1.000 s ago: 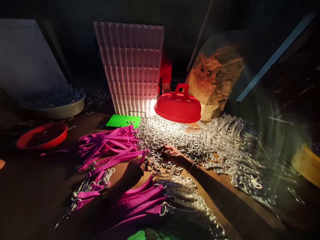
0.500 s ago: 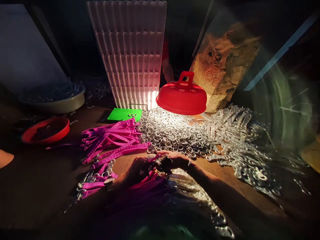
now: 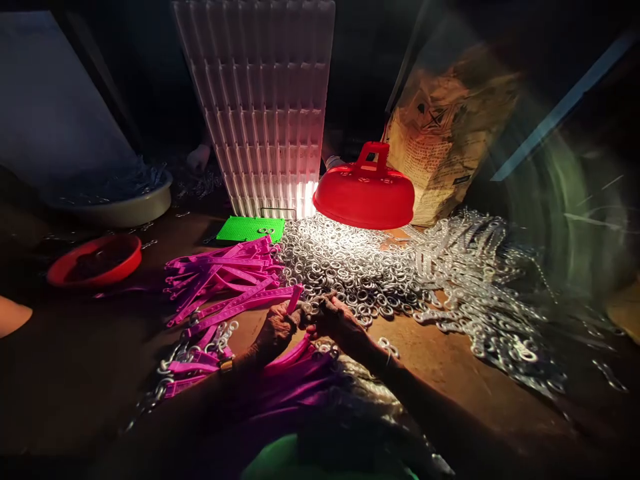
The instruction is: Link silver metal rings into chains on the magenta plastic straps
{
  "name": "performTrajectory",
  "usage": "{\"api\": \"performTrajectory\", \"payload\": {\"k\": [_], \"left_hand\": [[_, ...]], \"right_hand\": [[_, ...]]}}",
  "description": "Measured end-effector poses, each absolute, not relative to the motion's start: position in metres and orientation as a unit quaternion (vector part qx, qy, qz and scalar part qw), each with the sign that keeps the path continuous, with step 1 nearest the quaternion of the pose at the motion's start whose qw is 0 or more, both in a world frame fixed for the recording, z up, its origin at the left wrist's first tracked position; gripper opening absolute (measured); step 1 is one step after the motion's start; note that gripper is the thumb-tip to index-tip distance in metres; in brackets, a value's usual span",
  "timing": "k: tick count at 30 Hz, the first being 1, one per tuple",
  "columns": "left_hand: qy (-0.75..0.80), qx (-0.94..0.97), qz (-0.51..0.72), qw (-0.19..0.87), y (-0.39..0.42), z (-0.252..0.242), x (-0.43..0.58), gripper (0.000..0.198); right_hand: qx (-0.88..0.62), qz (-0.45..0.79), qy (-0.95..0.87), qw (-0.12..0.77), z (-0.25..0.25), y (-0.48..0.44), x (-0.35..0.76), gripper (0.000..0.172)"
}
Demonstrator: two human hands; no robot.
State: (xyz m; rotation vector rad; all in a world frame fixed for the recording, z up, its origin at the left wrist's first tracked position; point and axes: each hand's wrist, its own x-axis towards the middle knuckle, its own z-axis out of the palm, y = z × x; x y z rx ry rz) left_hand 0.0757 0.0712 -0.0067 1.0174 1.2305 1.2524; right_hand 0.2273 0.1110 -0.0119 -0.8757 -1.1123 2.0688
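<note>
My left hand [image 3: 276, 332] is closed on a pink strap [image 3: 295, 299], whose end sticks up between thumb and fingers. Fingertips of my right hand [image 3: 344, 328] pinch a silver metal ring [image 3: 311, 308] close against the left hand; the exact join of ring and strap is too small to make out. More pink straps [image 3: 225, 273] lie heaped beyond my left hand, several with metal rings at their ends. Just past both hands spreads a large pile of loose metal rings [image 3: 350, 267]. Other pink straps [image 3: 300, 383] lie below my wrists, partly in shadow.
A red lamp shade [image 3: 365, 197] hangs low over the rings. Linked metal pieces [image 3: 480, 287] are heaped at right before a paper sack [image 3: 440, 147]. A ribbed panel [image 3: 265, 107], green mat [image 3: 245, 229], red bowl [image 3: 130, 263] and pale basin [image 3: 135, 210] stand around. Another person's hand [image 3: 199, 159] shows behind.
My hands have drawn slightly apart and turned, so the strap end now points upward and the ring shows between them. Another person's hand has appeared left of the panel.
</note>
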Motion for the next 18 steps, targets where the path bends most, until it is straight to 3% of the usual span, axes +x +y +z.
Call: {"api": "performTrajectory", "payload": {"k": [6, 12, 18], "left_hand": [[0.499, 0.448, 0.512, 0.537, 0.061, 0.017, 0.086, 0.026], [0.478, 0.479, 0.485, 0.554, 0.058, 0.003, 0.084, 0.023], [0.504, 0.491, 0.473, 0.531, 0.063, -0.001, 0.079, 0.021]], "right_hand": [[-0.378, 0.607, -0.613, 0.335, -0.01, 0.105, 0.23, 0.02], [-0.351, 0.62, -0.631, 0.306, -0.033, 0.117, 0.233, 0.015], [-0.336, 0.555, -0.692, 0.315, -0.02, 0.121, 0.234, 0.005]]}}
